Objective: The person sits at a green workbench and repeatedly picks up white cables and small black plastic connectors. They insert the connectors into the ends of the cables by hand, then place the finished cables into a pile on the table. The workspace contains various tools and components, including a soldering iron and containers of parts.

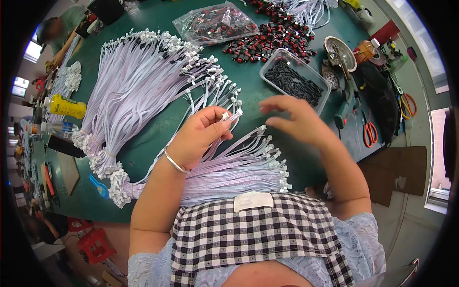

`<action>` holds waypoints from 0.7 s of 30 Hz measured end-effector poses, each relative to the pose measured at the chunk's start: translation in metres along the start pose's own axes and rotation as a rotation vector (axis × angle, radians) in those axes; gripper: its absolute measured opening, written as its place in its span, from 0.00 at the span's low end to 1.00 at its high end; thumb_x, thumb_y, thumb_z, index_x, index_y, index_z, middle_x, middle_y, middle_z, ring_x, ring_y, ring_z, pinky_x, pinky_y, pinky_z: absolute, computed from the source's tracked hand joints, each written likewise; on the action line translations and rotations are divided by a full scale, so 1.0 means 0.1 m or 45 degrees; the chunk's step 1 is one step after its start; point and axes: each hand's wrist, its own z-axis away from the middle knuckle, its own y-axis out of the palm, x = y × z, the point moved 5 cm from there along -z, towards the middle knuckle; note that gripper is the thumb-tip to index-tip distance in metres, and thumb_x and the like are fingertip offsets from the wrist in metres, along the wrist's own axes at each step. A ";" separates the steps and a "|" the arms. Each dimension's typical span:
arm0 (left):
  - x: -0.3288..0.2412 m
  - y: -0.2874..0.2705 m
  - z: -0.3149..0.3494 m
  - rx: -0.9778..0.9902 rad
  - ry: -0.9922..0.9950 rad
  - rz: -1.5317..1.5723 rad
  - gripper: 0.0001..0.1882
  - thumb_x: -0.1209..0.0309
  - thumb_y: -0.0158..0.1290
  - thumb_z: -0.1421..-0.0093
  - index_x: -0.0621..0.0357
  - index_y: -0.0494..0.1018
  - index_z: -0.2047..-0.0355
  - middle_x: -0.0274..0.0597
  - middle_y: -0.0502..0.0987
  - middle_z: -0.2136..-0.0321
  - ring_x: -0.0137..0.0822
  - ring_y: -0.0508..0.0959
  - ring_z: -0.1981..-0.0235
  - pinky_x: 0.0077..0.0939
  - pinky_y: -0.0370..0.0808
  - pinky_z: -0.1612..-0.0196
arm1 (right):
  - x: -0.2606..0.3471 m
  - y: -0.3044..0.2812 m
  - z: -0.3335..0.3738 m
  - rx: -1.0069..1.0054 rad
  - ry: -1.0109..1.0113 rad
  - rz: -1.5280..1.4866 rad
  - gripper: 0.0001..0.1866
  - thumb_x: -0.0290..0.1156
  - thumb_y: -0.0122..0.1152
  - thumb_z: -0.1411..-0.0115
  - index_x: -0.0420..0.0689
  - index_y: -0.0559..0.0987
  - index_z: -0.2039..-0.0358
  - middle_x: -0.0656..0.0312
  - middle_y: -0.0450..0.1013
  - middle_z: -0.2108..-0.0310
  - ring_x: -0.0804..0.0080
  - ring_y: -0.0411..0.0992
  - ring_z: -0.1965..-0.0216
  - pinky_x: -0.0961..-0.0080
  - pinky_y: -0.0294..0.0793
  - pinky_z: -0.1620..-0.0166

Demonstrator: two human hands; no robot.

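My left hand is closed in a pinch on a thin white ribbon cable with a white connector at its end. A bangle circles that wrist. To its right, my right hand hovers, slightly blurred, thumb and fingers apart and nothing visible between them. It is near a clear plastic tub of small black sleeve-like pieces. Below my hands a bundle of white and pinkish ribbon cables fans out to the right. A larger cable fan lies at the left, white connectors at its ends.
Black-and-red small parts are heaped at the back, beside a clear bag of similar ones. Orange-handled scissors, a green-handled tool and a metal bowl lie right. A yellow bottle lies left. Another person sits far left.
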 end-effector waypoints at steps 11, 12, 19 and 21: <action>-0.04 0.21 0.04 -0.022 0.088 -0.244 0.09 0.76 0.54 0.45 0.61 0.70 0.63 0.32 0.71 0.71 0.22 0.73 0.70 0.15 0.69 0.65 | -0.46 -0.54 -0.25 -0.054 0.031 1.203 0.08 0.31 0.60 0.49 0.43 0.78 0.69 0.56 0.73 0.68 0.57 0.71 0.62 0.65 0.69 0.58; -0.05 0.20 0.04 -0.028 0.096 -0.285 0.09 0.76 0.54 0.45 0.61 0.70 0.63 0.32 0.71 0.71 0.22 0.72 0.70 0.15 0.69 0.65 | -0.49 -0.52 -0.26 0.003 0.045 1.159 0.07 0.31 0.59 0.49 0.43 0.78 0.70 0.55 0.73 0.68 0.56 0.71 0.62 0.64 0.70 0.58; -0.03 0.14 0.01 -0.105 0.220 -0.372 0.07 0.76 0.54 0.44 0.60 0.70 0.65 0.29 0.69 0.73 0.19 0.67 0.72 0.12 0.65 0.66 | -0.45 -0.59 -0.24 -0.110 0.166 0.847 0.06 0.25 0.52 0.50 0.40 0.76 0.71 0.52 0.72 0.70 0.53 0.70 0.63 0.63 0.69 0.60; -0.02 0.16 0.01 -0.081 0.192 -0.312 0.07 0.76 0.54 0.44 0.61 0.70 0.65 0.29 0.69 0.73 0.18 0.66 0.72 0.11 0.64 0.66 | -0.45 -0.64 -0.23 -0.161 0.158 0.844 0.07 0.25 0.52 0.51 0.40 0.76 0.71 0.51 0.72 0.70 0.53 0.70 0.63 0.63 0.69 0.60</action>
